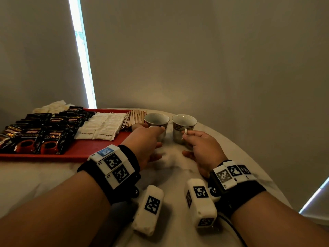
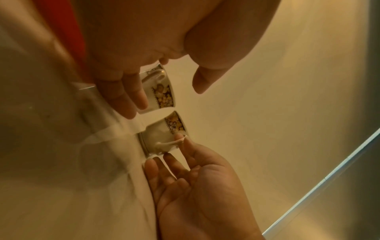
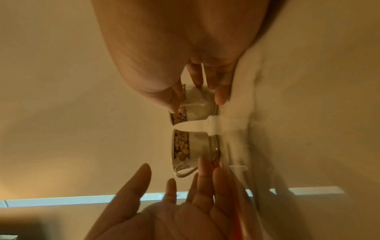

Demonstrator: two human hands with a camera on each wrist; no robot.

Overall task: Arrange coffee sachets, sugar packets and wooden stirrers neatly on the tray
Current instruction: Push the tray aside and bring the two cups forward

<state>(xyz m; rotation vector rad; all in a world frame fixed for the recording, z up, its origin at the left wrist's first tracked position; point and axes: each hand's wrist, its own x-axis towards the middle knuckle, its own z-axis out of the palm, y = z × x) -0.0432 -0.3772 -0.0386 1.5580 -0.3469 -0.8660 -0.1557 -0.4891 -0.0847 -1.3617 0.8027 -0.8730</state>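
**Both hands at the cups, tray stocked at left**

The red tray (image 1: 99, 148) sits at the left of the head view, and it is loaded: black coffee sachets (image 1: 35, 132) overlapping in rows across its left part, white sugar packets (image 1: 105, 124) marked "brown sugar" lined up in the middle, and wooden stirrers (image 1: 135, 116) fanned at its far right corner. A loose pile of white packets (image 1: 53, 106) shows behind the tray at upper left.

Right of the tray, on the white table (image 1: 35, 179), two patterned cups stand upright and just apart. The left cup (image 1: 156, 122) and the right cup (image 1: 183, 125) both look empty inside.

Now the grips. The left hand (image 1: 146, 145) reaches to the left cup with straight, relaxed fingers (image 2: 131, 99) alongside its wall, thumb held off, nothing clasped. The right hand (image 1: 203, 150) pinches the right cup's handle (image 2: 174, 142) between thumb and forefinger, its other fingers stretched beneath.

So the sachets, packets and stirrers all lie on the tray, left of both hands, with neither hand touching them.
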